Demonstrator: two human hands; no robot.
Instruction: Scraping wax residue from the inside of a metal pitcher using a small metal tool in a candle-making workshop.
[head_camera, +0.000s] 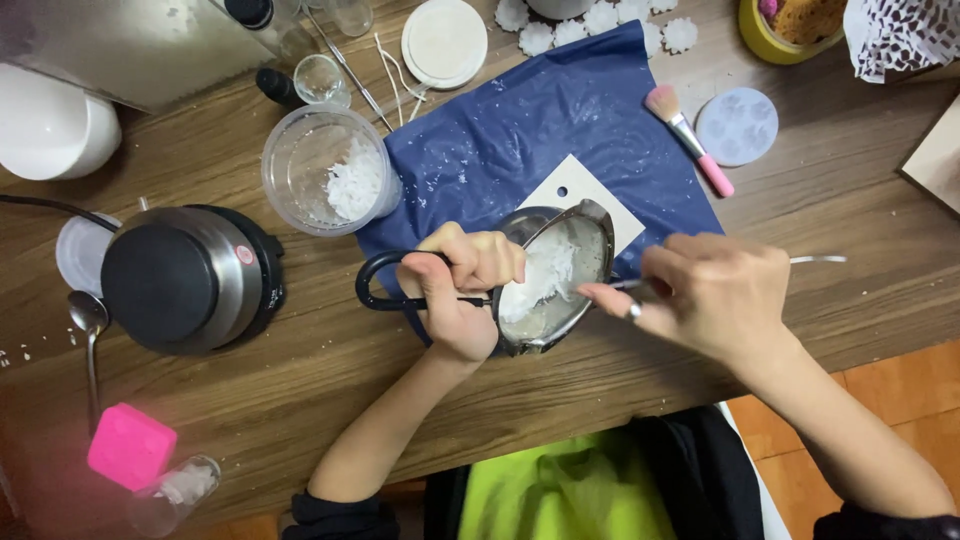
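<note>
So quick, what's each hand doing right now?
Left hand: closed around the black loop handle of the tilted steel pouring pot with white wax flakes.
Right hand: closed on a thin metal tool reaching into the pot.

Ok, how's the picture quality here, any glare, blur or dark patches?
Head view: mostly sharp around the metal pouring pot and blue sheet; soft glare on the steel hot plate; the right hand looks slightly motion-blurred; the lower left corner near the pink block is dim and soft.
</note>
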